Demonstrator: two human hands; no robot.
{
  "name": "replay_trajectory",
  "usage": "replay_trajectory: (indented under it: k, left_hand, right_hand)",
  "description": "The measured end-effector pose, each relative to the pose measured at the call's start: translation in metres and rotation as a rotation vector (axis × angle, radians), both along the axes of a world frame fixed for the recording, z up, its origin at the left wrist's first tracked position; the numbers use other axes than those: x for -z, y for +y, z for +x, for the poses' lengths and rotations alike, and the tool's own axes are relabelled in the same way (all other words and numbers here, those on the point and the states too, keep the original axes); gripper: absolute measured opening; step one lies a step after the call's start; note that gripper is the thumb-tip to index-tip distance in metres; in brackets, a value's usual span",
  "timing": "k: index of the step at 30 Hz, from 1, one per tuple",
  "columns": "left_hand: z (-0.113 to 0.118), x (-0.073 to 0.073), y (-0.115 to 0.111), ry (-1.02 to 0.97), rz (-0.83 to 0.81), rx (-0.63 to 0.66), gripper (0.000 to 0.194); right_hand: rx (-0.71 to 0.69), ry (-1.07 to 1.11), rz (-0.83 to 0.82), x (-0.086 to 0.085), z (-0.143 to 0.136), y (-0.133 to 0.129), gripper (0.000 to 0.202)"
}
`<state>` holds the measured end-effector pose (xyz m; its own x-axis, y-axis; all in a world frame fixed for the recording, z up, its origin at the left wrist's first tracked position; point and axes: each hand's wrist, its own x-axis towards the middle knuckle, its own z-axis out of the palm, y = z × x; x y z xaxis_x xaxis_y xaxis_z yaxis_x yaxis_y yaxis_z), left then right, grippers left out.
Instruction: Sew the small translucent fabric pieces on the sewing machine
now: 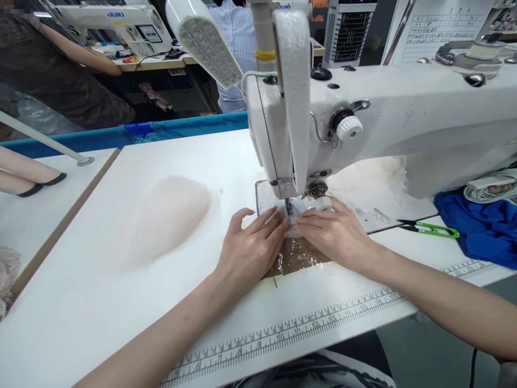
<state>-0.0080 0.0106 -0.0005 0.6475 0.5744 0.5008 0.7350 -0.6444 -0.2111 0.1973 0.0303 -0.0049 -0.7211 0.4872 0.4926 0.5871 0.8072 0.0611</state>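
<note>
My left hand (252,248) lies palm down at the needle of a white sewing machine (274,129), its fingers stretched flat over the cloth and the metal needle plate (263,191). From the other side my right hand (339,231) reaches in, thumb and fingers closed on a small piece of sheer white fabric (291,231) by the presser foot (288,207). Both hands' fingertips are close to the needle, and they partly hide the fabric. Below them is a brown patch (301,256) under clear plastic.
A sheer pale beige piece (173,215) lies on the white table left of the machine. More pale sheer fabric (367,180) is under the machine arm. Green thread snips (436,230) and blue cloth (476,226) are at right. A printed ruler (283,337) runs along the front edge. Two people work behind.
</note>
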Motion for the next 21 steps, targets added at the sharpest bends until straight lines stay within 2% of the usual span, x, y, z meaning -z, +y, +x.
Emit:
replay_trajectory:
  k: [9, 21]
  left_hand:
    - [0.0002, -0.0003, 0.0038, -0.005, -0.002, -0.009, 0.021]
    - [-0.0005, 0.0016, 0.0086, -0.047, -0.035, -0.029, 0.022]
  right_hand:
    - [0.002, -0.015, 0.026, -0.0009, -0.0013, 0.0017, 0.02]
    - [0.079, -0.079, 0.026, 0.0008, -0.0036, 0.005, 0.022]
